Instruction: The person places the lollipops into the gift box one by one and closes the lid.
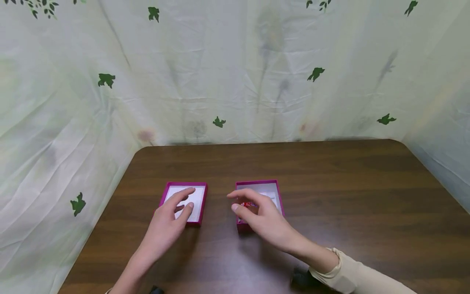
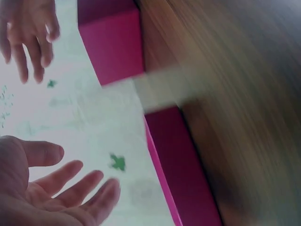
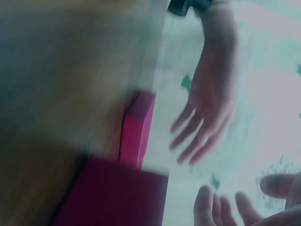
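- The left hand (image 1: 169,220) is hovering with fingers spread and relaxed, holding nothing; its fingertips are lying over the near part of the left magenta box half (image 1: 185,203), though whether they are touching the white lining cannot be told.
- The right hand (image 1: 262,218) is reaching in from 5 o'clock, fingers loosely curved and thumb apart, gripping nothing that shows; it is hanging over the near part of the right magenta box half (image 1: 259,202).
- Under the right hand's fingers, a small red item (image 1: 248,204) is lying inside that box half; it is too small and too covered to identify.
- The two box halves are sitting side by side on the dark wooden counter (image 1: 349,196), apart from one another, the left one at 9 o'clock from the right one.
- Both wrist views are blurred: each is showing open fingers and magenta box walls, little more.
- Judging by looks, the box halves are thin card: light, stiff but crushable, easy to slide on the smooth wood. Pinching opposite side walls is looking like the safest hold; the red item seems to call for a fingertip pinch.
- A pale leaf-printed cloth (image 1: 235,81) is hanging behind at 12 o'clock.
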`<control>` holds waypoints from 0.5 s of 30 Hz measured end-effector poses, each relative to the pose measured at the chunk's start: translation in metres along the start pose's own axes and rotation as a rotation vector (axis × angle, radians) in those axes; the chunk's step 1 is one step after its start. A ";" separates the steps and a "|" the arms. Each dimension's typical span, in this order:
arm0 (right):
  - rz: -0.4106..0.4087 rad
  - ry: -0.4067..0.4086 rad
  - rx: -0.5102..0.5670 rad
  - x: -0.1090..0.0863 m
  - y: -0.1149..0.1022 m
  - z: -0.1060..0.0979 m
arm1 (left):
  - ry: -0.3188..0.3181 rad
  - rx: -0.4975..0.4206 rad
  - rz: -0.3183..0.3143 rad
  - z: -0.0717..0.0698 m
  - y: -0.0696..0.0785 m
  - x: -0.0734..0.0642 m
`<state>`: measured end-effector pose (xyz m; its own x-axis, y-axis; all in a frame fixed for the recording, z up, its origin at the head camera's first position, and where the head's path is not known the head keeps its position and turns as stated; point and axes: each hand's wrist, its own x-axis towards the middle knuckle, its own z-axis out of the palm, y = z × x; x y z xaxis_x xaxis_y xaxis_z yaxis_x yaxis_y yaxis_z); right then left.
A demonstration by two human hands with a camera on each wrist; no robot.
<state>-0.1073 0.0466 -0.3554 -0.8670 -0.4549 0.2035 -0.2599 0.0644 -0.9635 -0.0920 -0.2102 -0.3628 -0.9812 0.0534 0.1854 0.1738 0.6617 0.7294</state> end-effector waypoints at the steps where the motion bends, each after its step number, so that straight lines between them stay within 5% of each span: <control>1: 0.007 -0.010 0.022 0.001 0.000 0.006 | 0.020 0.033 -0.002 -0.005 -0.004 0.000; 6: 0.051 -0.067 0.067 0.006 0.002 0.034 | 0.050 0.131 -0.063 -0.023 -0.024 0.001; 15: 0.145 -0.120 0.115 0.017 0.012 0.073 | -0.006 -0.045 -0.219 -0.041 -0.058 0.003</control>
<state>-0.0946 -0.0252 -0.3762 -0.8334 -0.5508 0.0459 -0.0798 0.0378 -0.9961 -0.1013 -0.2795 -0.3778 -0.9964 -0.0832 0.0152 -0.0403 0.6242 0.7802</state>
